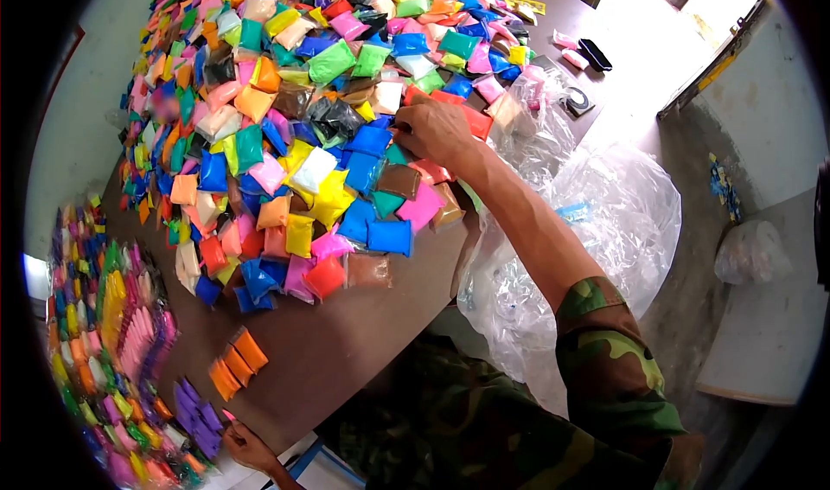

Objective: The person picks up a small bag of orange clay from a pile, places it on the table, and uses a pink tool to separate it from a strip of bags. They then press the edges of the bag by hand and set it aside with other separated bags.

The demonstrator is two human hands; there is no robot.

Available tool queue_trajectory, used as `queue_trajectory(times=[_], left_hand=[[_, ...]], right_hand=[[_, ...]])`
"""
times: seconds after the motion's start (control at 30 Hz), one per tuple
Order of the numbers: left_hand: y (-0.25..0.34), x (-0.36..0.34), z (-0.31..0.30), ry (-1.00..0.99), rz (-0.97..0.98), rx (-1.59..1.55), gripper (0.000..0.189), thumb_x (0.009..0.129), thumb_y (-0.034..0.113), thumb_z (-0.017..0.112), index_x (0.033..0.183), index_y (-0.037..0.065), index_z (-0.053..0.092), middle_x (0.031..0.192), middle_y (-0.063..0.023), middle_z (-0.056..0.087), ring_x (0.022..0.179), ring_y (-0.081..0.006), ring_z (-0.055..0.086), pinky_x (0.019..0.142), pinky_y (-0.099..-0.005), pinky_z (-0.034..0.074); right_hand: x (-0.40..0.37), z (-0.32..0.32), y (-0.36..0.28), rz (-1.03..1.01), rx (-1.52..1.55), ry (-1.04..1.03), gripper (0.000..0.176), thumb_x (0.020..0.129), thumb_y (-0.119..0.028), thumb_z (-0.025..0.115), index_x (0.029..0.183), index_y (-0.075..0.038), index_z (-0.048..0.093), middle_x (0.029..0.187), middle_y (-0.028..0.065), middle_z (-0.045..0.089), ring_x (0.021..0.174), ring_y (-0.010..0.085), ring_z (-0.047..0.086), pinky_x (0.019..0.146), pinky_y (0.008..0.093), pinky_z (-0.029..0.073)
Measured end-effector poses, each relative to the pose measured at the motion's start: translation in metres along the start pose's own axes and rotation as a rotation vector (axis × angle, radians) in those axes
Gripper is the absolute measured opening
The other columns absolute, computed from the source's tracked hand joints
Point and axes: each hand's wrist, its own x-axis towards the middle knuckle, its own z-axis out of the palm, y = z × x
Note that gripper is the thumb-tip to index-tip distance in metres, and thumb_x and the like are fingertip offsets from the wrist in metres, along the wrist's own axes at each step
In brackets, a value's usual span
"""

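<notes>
My right hand (435, 129) reaches into a big heap of small, plump, colourful plastic packets (331, 198). Its fingers are bent down at the heap's right side, beside red packets (474, 120) and a blue packet (369, 140); what the fingertips grip is hidden. At the lower left, my left hand (246, 447) is closed at the table edge, with a small pink tip (228, 415) showing at its fingers. Close to it lies a row of purple packets (197, 421). Several orange packets (238, 365) lie together just above those.
Long clear bundles of mixed packets (112, 343) line the left edge of the brown table (363, 334). Crumpled clear plastic bags (588, 230) bulge beside my right forearm. A black tray (595, 55) and a dark square object (577, 101) sit at the far right.
</notes>
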Motion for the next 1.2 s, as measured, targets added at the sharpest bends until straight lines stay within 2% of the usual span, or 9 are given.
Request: queue_trajectory(times=[0.17, 0.27, 0.33, 0.47, 0.57, 0.8, 0.83, 1.0, 1.2], left_hand=[[-0.005, 0.0, 0.001, 0.005, 0.038, -0.025, 0.034, 0.106, 0.03, 0.071, 0.091, -0.001, 0.067, 0.076, -0.0096, 0.062, 0.067, -0.0228, 0.056, 0.063, -0.0396, 0.047], [-0.005, -0.001, 0.001, 0.009, 0.039, -0.044, 0.033, 0.106, 0.029, 0.071, 0.091, 0.0, 0.067, 0.075, -0.0094, 0.062, 0.066, -0.0224, 0.055, 0.062, -0.0396, 0.047], [-0.003, -0.001, 0.002, 0.012, 0.032, -0.04, 0.033, 0.106, 0.029, 0.071, 0.091, 0.0, 0.067, 0.075, -0.0093, 0.062, 0.066, -0.0219, 0.055, 0.062, -0.0396, 0.047], [-0.011, 0.0, 0.004, 0.029, 0.062, -0.021, 0.033, 0.106, 0.029, 0.071, 0.092, -0.001, 0.067, 0.075, -0.0087, 0.06, 0.068, -0.0203, 0.055, 0.062, -0.0386, 0.046], [-0.011, -0.001, 0.004, 0.013, 0.048, -0.063, 0.034, 0.107, 0.029, 0.071, 0.092, -0.001, 0.067, 0.076, -0.0081, 0.059, 0.068, -0.0196, 0.054, 0.061, -0.0372, 0.045], [-0.002, -0.002, 0.002, 0.017, 0.04, -0.078, 0.034, 0.107, 0.029, 0.071, 0.092, -0.001, 0.066, 0.077, -0.0069, 0.059, 0.068, -0.018, 0.053, 0.061, -0.035, 0.044], [0.003, -0.003, 0.001, 0.026, 0.043, -0.071, 0.033, 0.107, 0.028, 0.071, 0.092, -0.001, 0.066, 0.077, -0.0065, 0.059, 0.068, -0.0178, 0.053, 0.061, -0.0348, 0.044], [0.005, -0.003, -0.002, 0.025, 0.035, -0.038, 0.031, 0.107, 0.027, 0.071, 0.092, -0.001, 0.066, 0.077, -0.0056, 0.059, 0.068, -0.0177, 0.053, 0.062, -0.0347, 0.045], [0.002, -0.003, -0.002, 0.005, 0.01, -0.064, 0.029, 0.106, 0.026, 0.072, 0.094, 0.0, 0.068, 0.079, -0.0062, 0.062, 0.068, -0.0181, 0.054, 0.062, -0.0346, 0.045]], right_hand=[[-0.009, -0.004, 0.003, 0.004, 0.052, 0.084, 0.017, 0.09, -0.027, 0.078, 0.096, -0.01, 0.078, 0.098, 0.0131, 0.074, 0.09, 0.0362, 0.074, 0.075, 0.0508, 0.056], [-0.012, -0.019, 0.005, 0.077, 0.102, 0.061, 0.017, 0.089, -0.025, 0.078, 0.096, -0.009, 0.078, 0.093, 0.0125, 0.075, 0.088, 0.0358, 0.074, 0.075, 0.0498, 0.057], [-0.012, -0.029, 0.007, 0.202, 0.186, -0.068, 0.024, 0.089, -0.029, 0.081, 0.102, -0.009, 0.078, 0.1, 0.0116, 0.078, 0.092, 0.0335, 0.075, 0.082, 0.0449, 0.058], [-0.012, -0.033, 0.011, 0.276, 0.309, 0.028, 0.024, 0.083, -0.025, 0.083, 0.098, -0.008, 0.078, 0.092, 0.0121, 0.078, 0.09, 0.0327, 0.076, 0.081, 0.0441, 0.059], [-0.009, -0.036, 0.024, 0.316, 0.436, 0.116, 0.025, 0.082, -0.02, 0.084, 0.1, -0.005, 0.077, 0.093, 0.01, 0.079, 0.09, 0.0253, 0.077, 0.082, 0.0369, 0.059], [-0.004, -0.048, 0.042, 0.421, 0.633, 0.309, 0.027, 0.084, -0.012, 0.076, 0.108, 0.001, 0.075, 0.093, 0.0109, 0.076, 0.086, 0.0181, 0.073, 0.08, 0.0344, 0.058], [-0.007, -0.056, 0.04, 0.427, 0.696, 0.252, 0.028, 0.093, -0.009, 0.074, 0.117, 0.003, 0.07, 0.098, 0.0034, 0.069, 0.086, 0.0109, 0.067, 0.077, 0.027, 0.057], [-0.012, -0.062, 0.031, 0.514, 0.904, 0.277, 0.032, 0.094, -0.008, 0.072, 0.125, 0.002, 0.069, 0.103, 0.005, 0.07, 0.09, 0.0125, 0.07, 0.082, 0.028, 0.061], [-0.011, -0.05, 0.053, 0.671, 1.214, 0.541, 0.034, 0.093, -0.004, 0.07, 0.125, 0.005, 0.068, 0.103, 0.0117, 0.073, 0.088, 0.0167, 0.073, 0.08, 0.0299, 0.064]])
